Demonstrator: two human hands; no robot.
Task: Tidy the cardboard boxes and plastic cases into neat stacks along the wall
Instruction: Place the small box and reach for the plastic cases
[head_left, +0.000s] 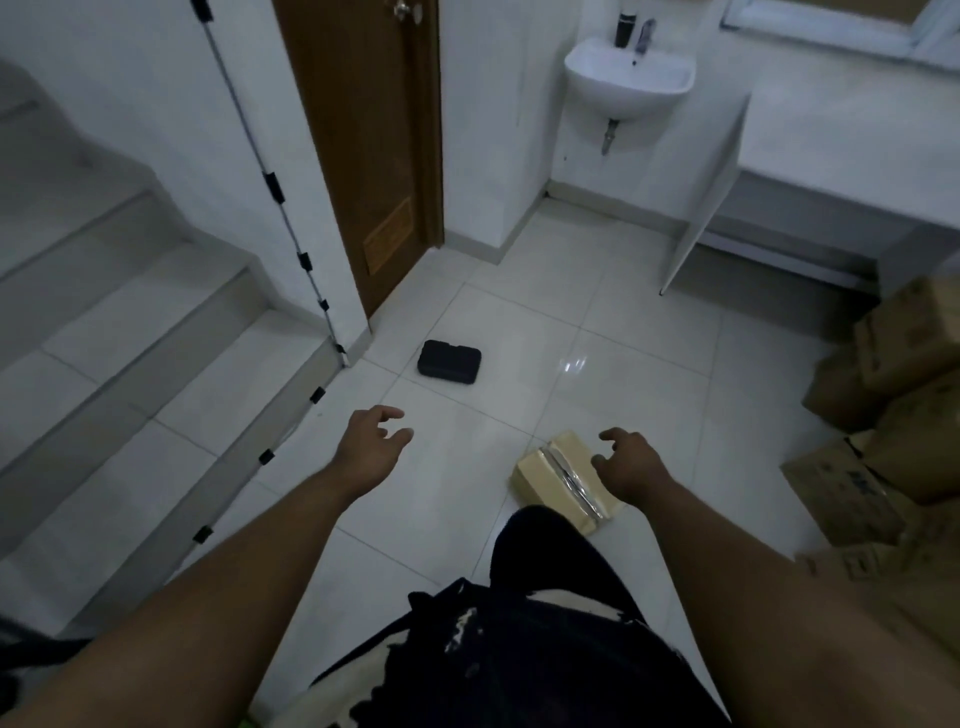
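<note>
Cardboard box (563, 480) loosely taped, right hand (631, 465) and left hand (371, 447) both loose-fingered, empty; one-handed grab may slip, seam pop.

Near floor edge: the small cardboard box (540, 467) has its right corner hidden behind the right hand (631, 467) and its near end behind a dark-trousered leg (540, 545). Whether hand touches box, cannot tell.

Floor's right edge: the cardboard pile (893, 364) is cut off by the picture's right side and blurred. Print unreadable, box count unclear.

Mid-floor: the black case (449, 362) is too small to show latches or hinge side.

Far end: the door (363, 156) is cut off at top, with its knob half out. The dark object (625, 28) on the sink (628, 78) rim is too small to identify.

The stairs (104, 312) run out at left. Both forearms are cut off at bottom.
</note>
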